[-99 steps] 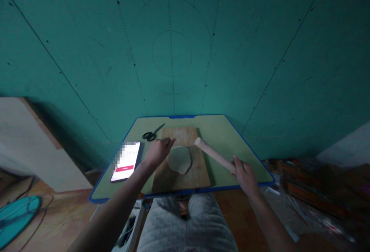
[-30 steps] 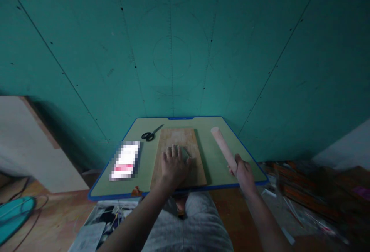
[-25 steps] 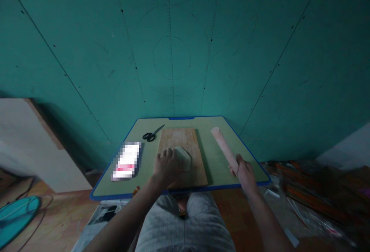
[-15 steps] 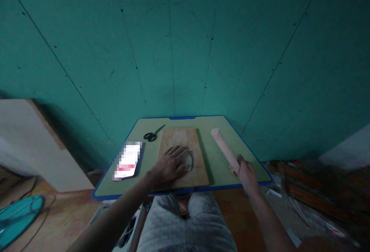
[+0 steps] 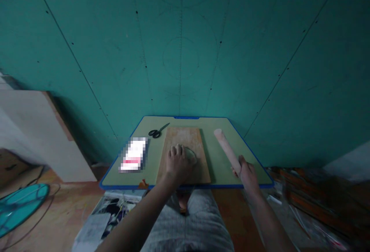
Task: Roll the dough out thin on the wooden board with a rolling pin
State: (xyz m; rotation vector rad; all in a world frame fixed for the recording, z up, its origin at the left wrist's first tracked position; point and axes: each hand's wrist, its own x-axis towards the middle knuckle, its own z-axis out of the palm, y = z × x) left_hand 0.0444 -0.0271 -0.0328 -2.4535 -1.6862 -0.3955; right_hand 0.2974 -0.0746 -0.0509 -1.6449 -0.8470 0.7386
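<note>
My left hand (image 5: 179, 164) presses down on a wooden board (image 5: 185, 133), its fingers curled at the edge of a pale, flat, roundish piece (image 5: 191, 155). The hand covers part of that piece, and what it is made of is hard to tell. On the right side of the table, my right hand (image 5: 245, 170) is closed around the near end of a pale wooden rolling pin (image 5: 227, 146). The pin slants away to the upper left, apart from the board.
Black-handled scissors (image 5: 156, 133) and a phone with a blurred screen (image 5: 134, 154) lie left of the board on the blue-edged table (image 5: 222, 176). Behind rises a green wall (image 5: 179, 70). A pale panel (image 5: 43, 136) leans at left; clutter (image 5: 312, 202) lies on the floor at right.
My left hand has gone from lying flat with fingers stretched to curled fingers over the piece. My right hand keeps the rolling pin in nearly the same place. The view has shifted slightly.
</note>
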